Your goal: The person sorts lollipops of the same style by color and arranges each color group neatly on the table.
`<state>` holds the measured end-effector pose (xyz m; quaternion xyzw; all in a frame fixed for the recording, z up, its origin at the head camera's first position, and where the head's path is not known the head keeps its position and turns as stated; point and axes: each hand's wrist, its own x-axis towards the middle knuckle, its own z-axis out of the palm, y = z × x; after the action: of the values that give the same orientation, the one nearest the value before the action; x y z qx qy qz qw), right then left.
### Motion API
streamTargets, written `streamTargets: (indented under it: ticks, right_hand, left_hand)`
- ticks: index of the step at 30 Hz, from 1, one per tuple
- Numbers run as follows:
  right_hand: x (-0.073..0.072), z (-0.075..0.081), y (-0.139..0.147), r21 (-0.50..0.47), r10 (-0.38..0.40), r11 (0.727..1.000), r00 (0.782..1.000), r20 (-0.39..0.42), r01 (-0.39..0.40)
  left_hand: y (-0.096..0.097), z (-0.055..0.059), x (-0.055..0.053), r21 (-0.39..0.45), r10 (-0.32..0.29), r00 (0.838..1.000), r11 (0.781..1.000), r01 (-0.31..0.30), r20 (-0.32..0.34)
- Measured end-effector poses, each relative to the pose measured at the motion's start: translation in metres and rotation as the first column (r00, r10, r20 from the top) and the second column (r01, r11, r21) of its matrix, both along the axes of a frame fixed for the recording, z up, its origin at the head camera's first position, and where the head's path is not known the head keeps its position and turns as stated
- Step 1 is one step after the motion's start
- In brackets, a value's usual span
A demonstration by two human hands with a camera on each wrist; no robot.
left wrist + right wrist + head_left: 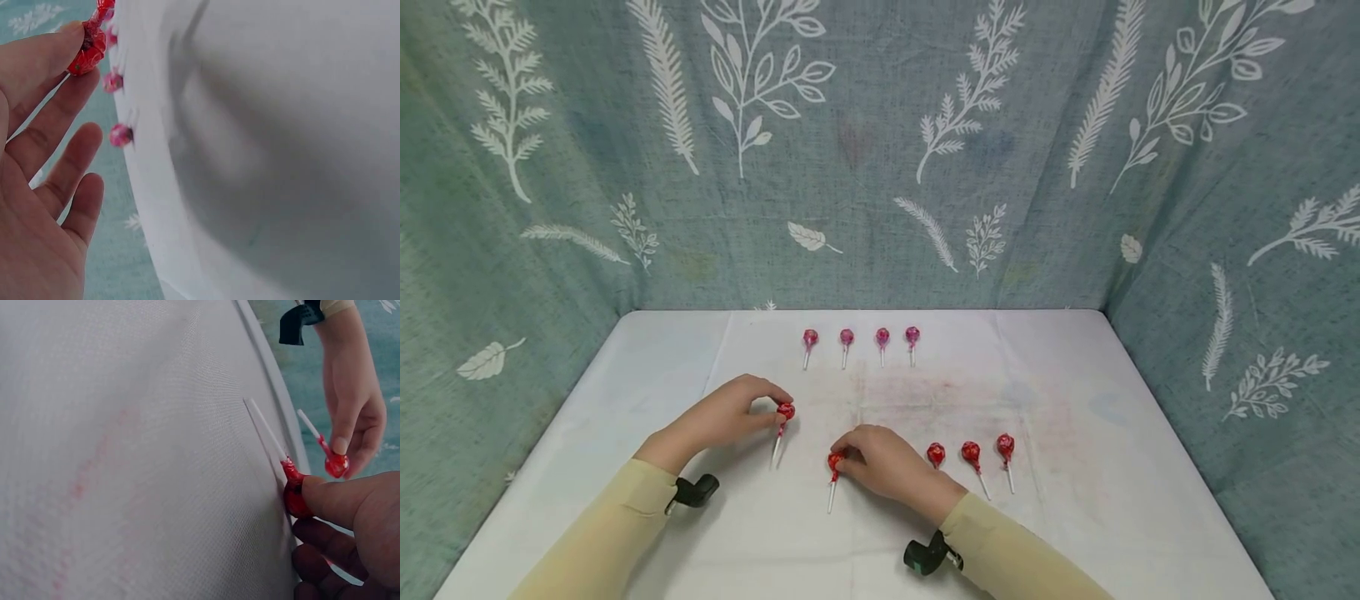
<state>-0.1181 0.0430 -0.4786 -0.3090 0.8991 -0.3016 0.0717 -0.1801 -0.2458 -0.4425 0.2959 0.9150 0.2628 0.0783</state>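
My left hand (726, 417) pinches a red-wrapped lollipop (786, 410) by its candy head, the white stick pointing down toward me. In the left wrist view, thumb and fingertip press on the red wrapper (87, 53), while the other fingers stand loosely apart. To the right and nearer me, my right hand (887, 467) holds a second red lollipop (835, 463) between thumb and finger. The right wrist view shows that lollipop (296, 495) low over the white cloth, its stick close to the surface. Whether it touches the cloth I cannot tell.
Several pink-purple lollipops (882, 337) lie in a row at the table's far side. Right of my right hand lie three red lollipops (971, 452), one partly hidden by the wrist. A leaf-patterned curtain (865, 233) encloses the white table (1075, 367) behind and at the sides.
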Motion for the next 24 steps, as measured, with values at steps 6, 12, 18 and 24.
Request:
streamTargets:
  ticks: [6,12,18,24]
  right_hand:
    - [0.000,0.000,0.000,0.000,0.000,1.000,1.000,0.013,0.000]
    - [0.001,0.000,-0.001,-0.005,0.001,1.000,1.000,0.025,0.000]
    - [0.001,0.000,-0.001,-0.012,-0.002,1.000,1.000,0.031,0.002]
    - [0.001,-0.001,0.000,-0.019,-0.006,1.000,1.000,0.017,0.006]
  left_hand:
    - [-0.007,-0.003,-0.018,-0.012,0.035,0.999,0.999,-0.034,0.034]
    - [-0.012,-0.005,-0.034,-0.031,0.053,0.996,0.998,-0.051,0.065]
    - [-0.015,-0.010,-0.050,-0.056,0.114,0.986,0.993,-0.108,0.118]
    - [-0.015,-0.014,-0.059,-0.035,0.125,0.984,0.992,-0.121,0.125]
